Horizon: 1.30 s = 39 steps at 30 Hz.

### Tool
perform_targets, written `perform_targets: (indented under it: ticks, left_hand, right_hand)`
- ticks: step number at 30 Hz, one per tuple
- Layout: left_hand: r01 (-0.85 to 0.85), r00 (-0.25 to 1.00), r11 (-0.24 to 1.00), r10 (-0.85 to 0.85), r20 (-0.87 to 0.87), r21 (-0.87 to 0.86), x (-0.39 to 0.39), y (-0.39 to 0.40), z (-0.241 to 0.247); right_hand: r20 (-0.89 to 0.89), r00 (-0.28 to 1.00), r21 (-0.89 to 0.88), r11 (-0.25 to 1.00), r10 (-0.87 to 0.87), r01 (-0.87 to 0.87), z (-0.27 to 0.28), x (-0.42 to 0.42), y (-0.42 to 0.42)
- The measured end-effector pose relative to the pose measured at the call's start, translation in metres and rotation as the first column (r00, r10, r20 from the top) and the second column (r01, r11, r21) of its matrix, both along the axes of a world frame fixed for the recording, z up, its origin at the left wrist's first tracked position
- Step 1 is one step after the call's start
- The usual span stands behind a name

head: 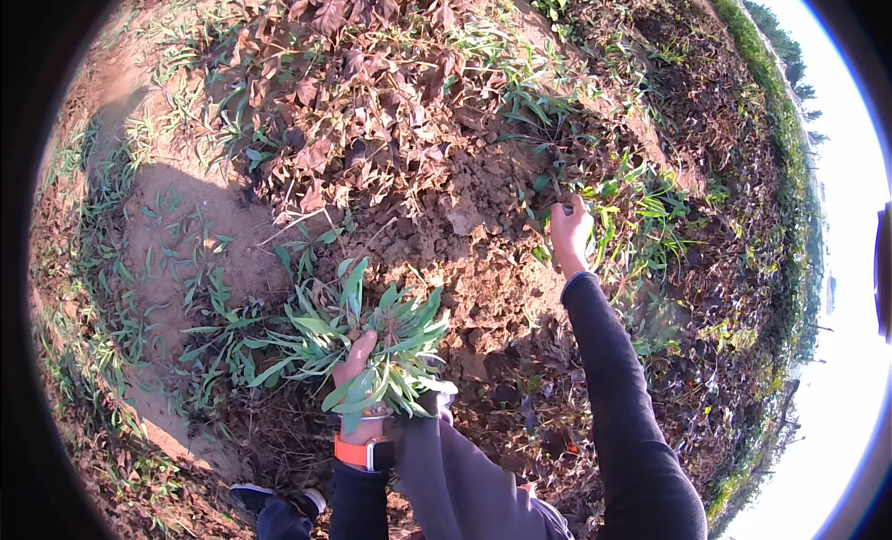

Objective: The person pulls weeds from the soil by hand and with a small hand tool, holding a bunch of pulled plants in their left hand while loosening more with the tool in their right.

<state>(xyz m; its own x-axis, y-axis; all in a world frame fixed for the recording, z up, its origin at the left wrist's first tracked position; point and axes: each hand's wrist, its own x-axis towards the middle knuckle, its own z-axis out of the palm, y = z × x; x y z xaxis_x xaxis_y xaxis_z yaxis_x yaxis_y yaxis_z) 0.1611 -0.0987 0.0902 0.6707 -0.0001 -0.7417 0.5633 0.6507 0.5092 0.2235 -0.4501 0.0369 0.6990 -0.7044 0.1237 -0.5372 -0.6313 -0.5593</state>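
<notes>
My left hand grips a thick bunch of leafy green plants, their long narrow leaves spreading around the fingers and thin roots showing in the middle. My right hand is stretched forward, low over the soil, its fingers curled around a thin greyish object. Whether that is a tool or a stem I cannot tell. Just beyond it grows a rosette of long green leaves. Crumbly brown soil lies between my two hands.
Wilted brown leafy vines cover the ground ahead. More narrow-leaved green plants grow on the bare earth at left, and grassy weeds stand right of my right hand. My shoe is at lower left.
</notes>
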Motion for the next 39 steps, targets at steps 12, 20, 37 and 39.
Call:
perform_targets:
  ticks: [12,20,37,39]
  left_hand:
    - [0.096,0.994,0.995,-0.097,0.049,0.024,0.004,-0.022,0.001]
    - [0.149,0.983,0.989,-0.150,-0.107,-0.015,0.002,-0.019,0.006]
    - [0.085,0.996,0.996,-0.085,-0.008,-0.025,-0.003,-0.005,-0.014]
    - [0.074,0.997,0.996,-0.075,-0.021,-0.057,-0.001,-0.004,-0.018]
  right_hand:
    - [0.168,0.983,0.096,0.991,0.078,-0.095,0.032,-0.040,0.037]
    - [-0.097,0.936,0.449,0.854,0.339,-0.263,0.043,-0.105,0.105]
    - [-0.141,0.951,0.089,0.960,0.275,-0.264,-0.019,0.022,0.070]
    - [-0.070,0.964,0.118,0.962,0.255,-0.246,0.001,0.036,0.067]
